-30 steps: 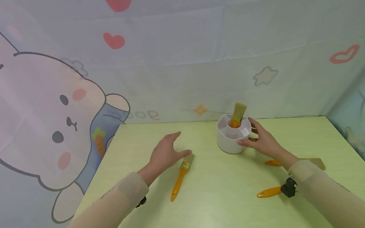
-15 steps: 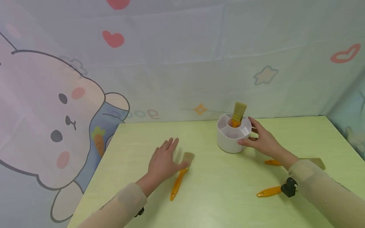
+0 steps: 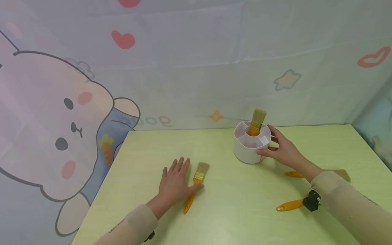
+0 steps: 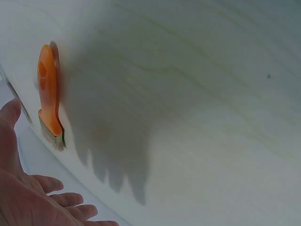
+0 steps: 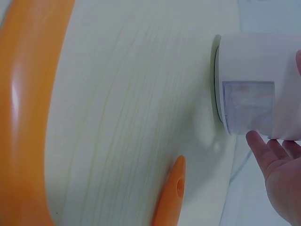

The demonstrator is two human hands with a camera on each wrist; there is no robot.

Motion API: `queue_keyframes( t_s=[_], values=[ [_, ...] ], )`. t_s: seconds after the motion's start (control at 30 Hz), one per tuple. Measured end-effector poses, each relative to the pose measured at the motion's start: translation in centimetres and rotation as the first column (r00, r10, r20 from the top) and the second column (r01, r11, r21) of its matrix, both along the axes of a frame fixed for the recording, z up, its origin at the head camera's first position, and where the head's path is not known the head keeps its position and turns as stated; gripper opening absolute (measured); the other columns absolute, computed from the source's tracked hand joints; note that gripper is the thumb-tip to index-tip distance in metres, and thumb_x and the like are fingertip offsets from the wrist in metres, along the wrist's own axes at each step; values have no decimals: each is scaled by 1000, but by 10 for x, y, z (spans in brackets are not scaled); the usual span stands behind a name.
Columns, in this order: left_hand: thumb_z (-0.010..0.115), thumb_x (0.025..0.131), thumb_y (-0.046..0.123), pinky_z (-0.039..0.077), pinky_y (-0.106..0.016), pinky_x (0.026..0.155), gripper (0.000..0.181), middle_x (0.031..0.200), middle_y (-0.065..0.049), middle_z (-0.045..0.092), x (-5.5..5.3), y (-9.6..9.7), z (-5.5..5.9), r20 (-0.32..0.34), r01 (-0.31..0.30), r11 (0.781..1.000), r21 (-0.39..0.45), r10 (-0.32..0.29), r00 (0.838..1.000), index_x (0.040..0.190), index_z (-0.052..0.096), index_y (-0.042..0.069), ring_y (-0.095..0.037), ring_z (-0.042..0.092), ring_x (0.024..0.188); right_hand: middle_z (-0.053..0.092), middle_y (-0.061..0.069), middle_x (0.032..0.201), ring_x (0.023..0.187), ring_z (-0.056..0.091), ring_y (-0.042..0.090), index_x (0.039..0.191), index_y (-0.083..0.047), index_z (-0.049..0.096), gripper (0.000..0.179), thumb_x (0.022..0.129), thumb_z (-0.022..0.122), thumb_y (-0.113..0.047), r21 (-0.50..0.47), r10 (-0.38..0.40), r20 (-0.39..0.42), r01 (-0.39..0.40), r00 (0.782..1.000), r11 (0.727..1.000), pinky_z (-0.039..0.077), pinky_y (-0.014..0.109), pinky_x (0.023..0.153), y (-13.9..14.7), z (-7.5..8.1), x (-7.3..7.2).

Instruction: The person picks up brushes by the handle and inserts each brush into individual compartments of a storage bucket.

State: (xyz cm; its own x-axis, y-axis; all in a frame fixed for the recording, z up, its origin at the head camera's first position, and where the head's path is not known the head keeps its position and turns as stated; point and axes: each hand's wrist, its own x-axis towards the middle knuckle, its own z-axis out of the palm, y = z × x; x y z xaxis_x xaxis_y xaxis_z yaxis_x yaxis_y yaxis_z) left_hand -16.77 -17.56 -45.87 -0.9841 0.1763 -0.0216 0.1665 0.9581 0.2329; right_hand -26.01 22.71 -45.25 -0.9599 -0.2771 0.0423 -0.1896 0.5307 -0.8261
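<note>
My right hand (image 3: 283,151) grips the right side of a round white desk organizer (image 3: 247,153), thumb at the front and fingers behind. The organizer stands upright at the back of the table, and a paintbrush (image 3: 258,119) stands bristles-up in its centre compartment. In the right wrist view, the fingers lie along the organizer (image 5: 256,56), by its clear window. My left hand (image 3: 173,185) is spread over another paintbrush (image 3: 200,172) with an orange handle, its thumb overlapping the handle in the head view. The left wrist view shows that paintbrush (image 4: 49,89) lying on the table, apart from the fingers.
Two more paintbrushes lie at the right: one handle (image 3: 294,174) and bristles show past my right forearm, and a nearer handle (image 3: 289,206) disappears under the wrist camera (image 3: 311,200). A printed cloth (image 3: 190,85) hangs behind the pale green table (image 3: 232,211).
My left hand has come nearer along the paintbrush, from its bristles to its handle, and its fingers have spread. My right hand keeps its hold on the organizer.
</note>
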Motion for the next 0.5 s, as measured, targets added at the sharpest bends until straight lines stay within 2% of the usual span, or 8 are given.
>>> queue_keyframes(
  t_s=[0.23,0.5],
  values=[
    [72,89,73,28,-71,124,107,171,-19,36,2,1,-10,-2,3,999,-54,-3,1000,165,38,7,-44,31,158,20,27,174,153,34,52,171,-5,2,116,95,85,-31,4,1,8,-1,1000,1000,53,52,106,1,-1,0],
    [69,93,69,27,-73,124,99,171,-18,37,6,-1,-18,-2,6,999,-47,-6,1000,165,40,8,-43,31,158,22,25,173,153,35,52,172,-5,5,113,95,84,-32,-12,7,-4,-7,1000,1000,52,50,106,2,0,3]
  ],
)
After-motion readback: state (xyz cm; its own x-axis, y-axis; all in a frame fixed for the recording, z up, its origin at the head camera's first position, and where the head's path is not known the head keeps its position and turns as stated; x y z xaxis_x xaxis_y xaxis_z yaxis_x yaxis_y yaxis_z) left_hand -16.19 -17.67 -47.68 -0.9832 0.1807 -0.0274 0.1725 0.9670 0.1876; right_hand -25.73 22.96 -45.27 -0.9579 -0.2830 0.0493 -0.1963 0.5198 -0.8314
